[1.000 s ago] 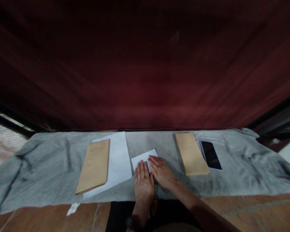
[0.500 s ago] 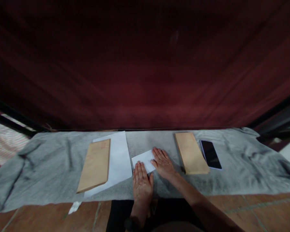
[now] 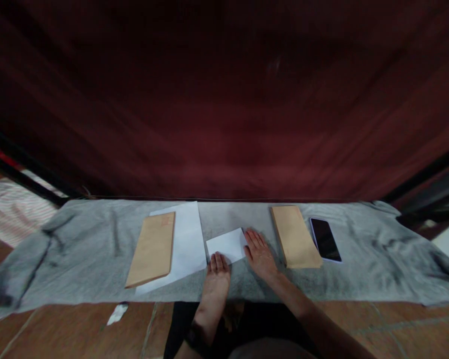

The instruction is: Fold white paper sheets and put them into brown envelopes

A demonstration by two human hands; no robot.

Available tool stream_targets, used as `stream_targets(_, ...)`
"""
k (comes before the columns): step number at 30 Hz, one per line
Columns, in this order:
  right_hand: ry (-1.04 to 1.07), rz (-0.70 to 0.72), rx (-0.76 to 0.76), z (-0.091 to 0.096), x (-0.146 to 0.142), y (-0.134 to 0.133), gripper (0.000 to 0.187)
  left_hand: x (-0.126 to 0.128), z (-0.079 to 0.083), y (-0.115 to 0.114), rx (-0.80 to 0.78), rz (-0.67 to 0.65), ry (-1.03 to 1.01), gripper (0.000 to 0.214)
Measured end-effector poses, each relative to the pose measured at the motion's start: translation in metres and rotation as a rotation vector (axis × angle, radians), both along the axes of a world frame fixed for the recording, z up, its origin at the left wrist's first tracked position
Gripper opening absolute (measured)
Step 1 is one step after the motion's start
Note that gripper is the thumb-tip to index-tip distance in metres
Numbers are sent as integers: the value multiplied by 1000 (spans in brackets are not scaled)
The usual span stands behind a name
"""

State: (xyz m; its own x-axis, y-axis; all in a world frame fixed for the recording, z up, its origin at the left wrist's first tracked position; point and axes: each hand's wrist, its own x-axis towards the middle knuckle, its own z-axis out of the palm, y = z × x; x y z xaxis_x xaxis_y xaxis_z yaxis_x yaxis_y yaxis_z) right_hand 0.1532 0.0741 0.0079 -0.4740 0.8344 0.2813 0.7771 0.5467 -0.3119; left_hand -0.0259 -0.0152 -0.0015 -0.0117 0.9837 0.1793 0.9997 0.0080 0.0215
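Note:
A small folded sheet of white paper (image 3: 226, 244) lies at a slant on the grey cloth in front of me. My left hand (image 3: 216, 279) rests palm down at its near left edge, fingertips on the paper and fingers stretched out. Flat against the right end of the paper lies my right hand (image 3: 261, 257), its fingers extended and its thumb by the edge. Neither hand grips anything. Just left of the folded paper are larger white sheets (image 3: 189, 244), partly covered by a stack of brown envelopes (image 3: 152, 252).
Another brown envelope stack (image 3: 296, 237) lies to the right, beside a phone (image 3: 325, 239) with a dark screen. The grey cloth (image 3: 374, 269) covers the long surface up to a dark red curtain (image 3: 224, 124). A white scrap (image 3: 117, 313) lies on the tiled floor.
My right hand has slid right, off the paper's top to its right edge. My left hand has drawn back slightly toward me, uncovering more of the folded paper. The view has shifted a little.

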Motion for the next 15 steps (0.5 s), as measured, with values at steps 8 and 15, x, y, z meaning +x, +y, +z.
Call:
stream_targets(8, 4, 284, -63, 22, -6, -32, 53, 8, 46, -3, 25, -54, -60, 47)
stream_targets(15, 544, -25, -331, 54, -19, -5, 31, 2, 90, -1, 460, 182, -600, 69)
